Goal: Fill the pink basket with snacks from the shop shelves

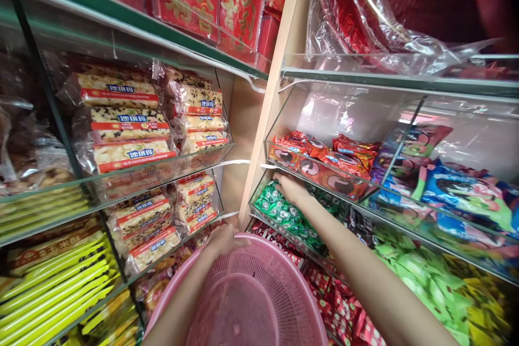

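My left hand [223, 240] is closed on the far rim of a round pink plastic basket [298, 275] with mesh sides. No goods show inside the basket. My right hand [292, 190] reaches into a glass-fronted shelf bin, over many small green-wrapped candies [279, 211]. Its fingers look slightly spread and touch or hover just above the wrappers; I cannot tell which. Nothing shows in its grasp. Directly over this hand is the shelf holding red snack packets [312, 154].
Glass-fronted shelves with stacked sesame snack bars [132, 119] stand left, yellow packets [60, 292] lower down. Light green packets [425, 275] and blue bags [462, 189] fill bins at right. A wooden post [265, 113] divides the shelves. Red-wrapped candies [340, 303] lie below.
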Motion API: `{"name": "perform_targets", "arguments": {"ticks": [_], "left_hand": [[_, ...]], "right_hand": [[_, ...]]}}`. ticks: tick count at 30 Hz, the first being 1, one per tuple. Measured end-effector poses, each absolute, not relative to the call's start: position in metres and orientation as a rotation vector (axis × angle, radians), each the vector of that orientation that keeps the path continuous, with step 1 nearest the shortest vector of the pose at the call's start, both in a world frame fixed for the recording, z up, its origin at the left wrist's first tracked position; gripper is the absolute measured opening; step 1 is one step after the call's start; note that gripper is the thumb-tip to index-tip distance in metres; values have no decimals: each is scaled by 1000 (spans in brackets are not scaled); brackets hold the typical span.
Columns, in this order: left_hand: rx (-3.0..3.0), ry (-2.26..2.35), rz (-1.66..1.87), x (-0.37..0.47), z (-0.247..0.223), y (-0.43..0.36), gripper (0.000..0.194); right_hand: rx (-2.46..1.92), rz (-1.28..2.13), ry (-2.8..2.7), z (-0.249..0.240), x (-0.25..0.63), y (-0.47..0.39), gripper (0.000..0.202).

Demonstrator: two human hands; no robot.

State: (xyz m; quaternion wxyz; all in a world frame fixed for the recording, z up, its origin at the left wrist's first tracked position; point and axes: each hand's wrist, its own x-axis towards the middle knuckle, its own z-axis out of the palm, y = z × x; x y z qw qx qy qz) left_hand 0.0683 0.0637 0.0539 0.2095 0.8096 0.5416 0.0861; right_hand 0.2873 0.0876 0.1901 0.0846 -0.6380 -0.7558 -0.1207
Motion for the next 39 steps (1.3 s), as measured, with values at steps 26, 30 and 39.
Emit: {"name": "perform_targets", "arguments": {"ticks": [26, 30, 39], "left_hand": [[2218, 1535, 243, 70, 48, 61, 56], [2234, 1523, 244, 73, 48, 62, 56], [2263, 1513, 248, 77, 49, 66, 56]], "right_hand": [[-1705, 644, -1090, 186, 288, 74, 30], [-1595, 814, -880, 187, 292, 68, 21], [-1414, 1120, -921, 185, 262, -22, 22]]}}
